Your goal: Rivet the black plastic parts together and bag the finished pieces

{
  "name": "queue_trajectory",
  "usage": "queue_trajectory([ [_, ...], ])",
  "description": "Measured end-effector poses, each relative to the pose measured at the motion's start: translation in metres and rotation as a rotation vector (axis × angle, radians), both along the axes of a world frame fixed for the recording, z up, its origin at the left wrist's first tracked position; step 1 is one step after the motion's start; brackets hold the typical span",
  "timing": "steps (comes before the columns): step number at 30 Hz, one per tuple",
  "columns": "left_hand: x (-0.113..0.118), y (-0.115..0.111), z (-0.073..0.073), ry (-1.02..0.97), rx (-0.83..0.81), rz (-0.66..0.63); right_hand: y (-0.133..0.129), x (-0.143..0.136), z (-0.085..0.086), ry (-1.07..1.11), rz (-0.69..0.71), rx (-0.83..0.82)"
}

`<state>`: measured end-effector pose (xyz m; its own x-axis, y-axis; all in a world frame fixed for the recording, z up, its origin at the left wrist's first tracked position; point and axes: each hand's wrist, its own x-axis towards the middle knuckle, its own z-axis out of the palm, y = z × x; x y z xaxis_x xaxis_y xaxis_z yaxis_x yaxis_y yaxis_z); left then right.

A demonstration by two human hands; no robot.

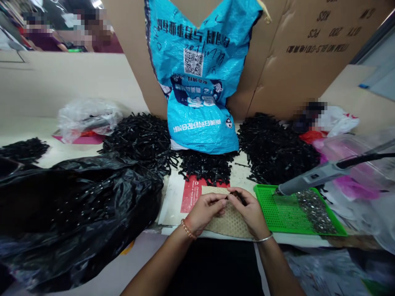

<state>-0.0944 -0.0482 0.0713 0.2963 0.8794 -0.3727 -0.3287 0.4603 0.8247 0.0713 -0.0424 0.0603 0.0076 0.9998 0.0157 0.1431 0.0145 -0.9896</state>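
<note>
My left hand [206,210] is closed in a pinch at its fingertips, which meet those of my right hand; what it grips is too small to make out. My right hand [251,209] is closed around a small bunch of dark pieces [240,198], partly hidden by the thumb and fingers. Both hands are over a beige honeycomb-patterned mat [230,224]. Just beyond them lies a heap of small black plastic strips [205,166]. To the right, an electric screwdriver [311,179] hangs with its tip above a green tray [335,209] of small shiny metal parts [317,211].
A blue woven bag [203,123] stands behind the heap, against cardboard [277,78]. Larger black piles [138,135] flank it. An open black plastic bag [123,230] containing black parts is at left. Clear plastic [91,115] lies behind it. Blurred people [46,37] sit beyond the partition.
</note>
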Motion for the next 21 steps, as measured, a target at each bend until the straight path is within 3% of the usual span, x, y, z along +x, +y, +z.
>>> queue_trajectory([
  [4, 0.002, 0.004, -0.003, 0.009, -0.036, 0.038, -0.008, 0.011, 0.004, -0.139, -0.025, 0.063],
  [9, 0.010, 0.007, 0.001, -0.037, -0.083, 0.025, -0.027, 0.017, 0.005, -0.311, 0.104, 0.180],
  [15, 0.020, 0.002, 0.008, -0.065, -0.057, -0.005, -0.031, 0.008, -0.009, -0.237, -0.113, 0.252],
  [21, 0.021, 0.000, 0.012, -0.056, -0.034, -0.010, -0.031, 0.009, -0.004, -0.402, -0.133, 0.374],
])
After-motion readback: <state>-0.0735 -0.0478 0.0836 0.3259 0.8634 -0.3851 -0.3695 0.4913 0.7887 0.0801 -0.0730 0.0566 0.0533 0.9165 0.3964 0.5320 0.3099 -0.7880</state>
